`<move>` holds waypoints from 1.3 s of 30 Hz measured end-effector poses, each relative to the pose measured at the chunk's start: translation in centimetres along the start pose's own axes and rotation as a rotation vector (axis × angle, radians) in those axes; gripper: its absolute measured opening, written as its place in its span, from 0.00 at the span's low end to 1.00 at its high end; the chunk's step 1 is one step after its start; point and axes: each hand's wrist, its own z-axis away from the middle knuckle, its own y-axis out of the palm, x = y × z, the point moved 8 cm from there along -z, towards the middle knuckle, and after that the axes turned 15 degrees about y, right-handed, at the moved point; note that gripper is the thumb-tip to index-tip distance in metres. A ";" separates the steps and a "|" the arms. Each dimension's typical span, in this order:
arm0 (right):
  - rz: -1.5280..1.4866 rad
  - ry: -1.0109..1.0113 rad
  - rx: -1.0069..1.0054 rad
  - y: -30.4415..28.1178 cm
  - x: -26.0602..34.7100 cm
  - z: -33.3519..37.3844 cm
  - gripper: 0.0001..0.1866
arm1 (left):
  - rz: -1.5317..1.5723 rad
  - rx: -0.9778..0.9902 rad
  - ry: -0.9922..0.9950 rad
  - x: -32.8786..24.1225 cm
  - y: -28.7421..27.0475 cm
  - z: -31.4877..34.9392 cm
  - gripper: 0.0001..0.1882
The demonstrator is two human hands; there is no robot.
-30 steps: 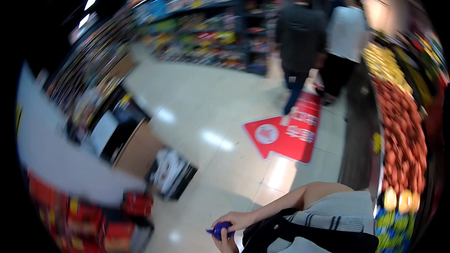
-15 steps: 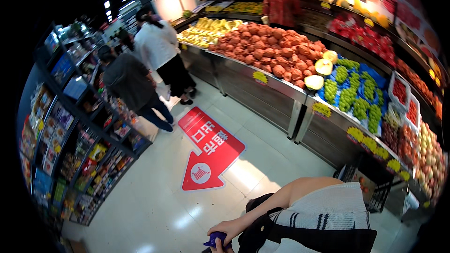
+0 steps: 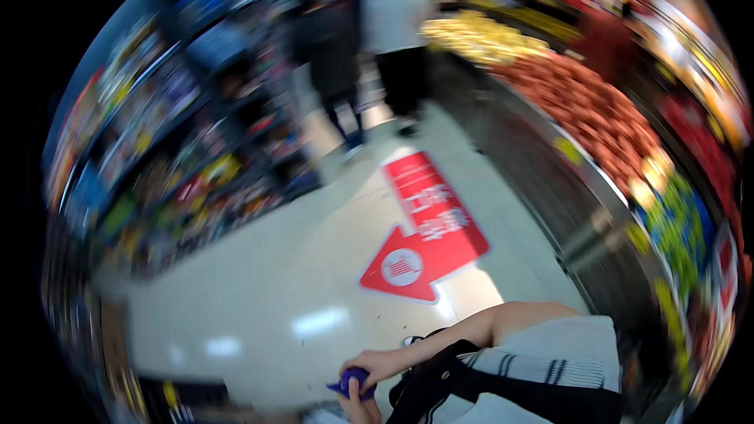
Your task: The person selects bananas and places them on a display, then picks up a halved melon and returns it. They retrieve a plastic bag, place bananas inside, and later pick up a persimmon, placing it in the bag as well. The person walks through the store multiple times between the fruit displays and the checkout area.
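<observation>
A small dark purple bundle (image 3: 356, 381) is held in front of my body, near the lower edge of the picture. It looks soft, with a pointed end sticking out to the left, but its exact kind does not show. My right hand (image 3: 377, 364) is closed over it from above. From below, my left hand (image 3: 358, 407) grips the same bundle, its thumb up against it. My right forearm reaches in from the right, beside my white knitted top with dark stripes and a black strap or garment part.
A red arrow floor sticker (image 3: 432, 235) lies on pale tiles (image 3: 259, 290). Packed shelves (image 3: 196, 165) stand left. Along the right runs a produce counter with yellow fruit (image 3: 479, 35), reddish-brown round produce (image 3: 581, 102) and green grapes (image 3: 677, 228). People (image 3: 393, 31) are ahead in the aisle.
My view has swung left, so the counter, sticker and people sit farther right, and the picture is blurred. Both hands still hold the purple bundle, now slightly higher and more visible.
</observation>
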 end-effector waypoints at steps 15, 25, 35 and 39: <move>0.178 -0.007 0.713 17.6 10.8 -33.3 0.40 | 0.271 -0.720 0.233 -9.9 -28.7 -15.2 0.19; 0.344 -0.010 0.731 23.3 15.7 -55.5 0.47 | -0.128 -0.750 0.382 -23.0 -41.9 -31.7 0.21; 0.257 0.101 0.948 32.0 15.9 -77.7 0.31 | -0.046 -0.869 0.327 -31.2 -54.3 -43.2 0.29; 0.312 -0.001 1.043 36.2 18.6 -85.8 0.27 | -0.250 -0.951 0.363 -35.3 -59.0 -46.7 0.37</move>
